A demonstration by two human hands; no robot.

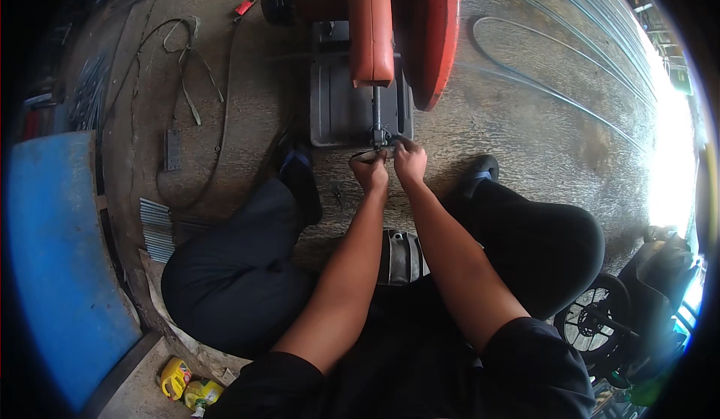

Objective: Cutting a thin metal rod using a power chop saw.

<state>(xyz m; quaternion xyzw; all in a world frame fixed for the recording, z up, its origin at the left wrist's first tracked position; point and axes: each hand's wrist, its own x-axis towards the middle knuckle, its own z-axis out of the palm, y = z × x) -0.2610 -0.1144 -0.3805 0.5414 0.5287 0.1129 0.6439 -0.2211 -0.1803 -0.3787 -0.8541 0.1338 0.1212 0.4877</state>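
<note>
A red chop saw stands in front of me, with its long red arm (371, 40) over a dark grey base (330, 115) and a round red blade guard (441, 40) to the right. A metal clamp screw (377, 106) runs along the base toward me and ends in a small metal fitting. At that near end my left hand (370, 172) is closed, fingers curled, beside a dark curved edge. My right hand (409, 162) is closed against the fitting's right side, close to the left hand. What either hand pinches is too small and hidden to name.
My feet and bent knees flank the saw. Long metal rods (577, 25) lie at far right; a cable (225, 119) and a perforated plate (172, 149) lie left. Short rods (155, 228), a blue panel (60, 261), yellow containers (175, 376) and a spoked wheel (596, 318) surround me.
</note>
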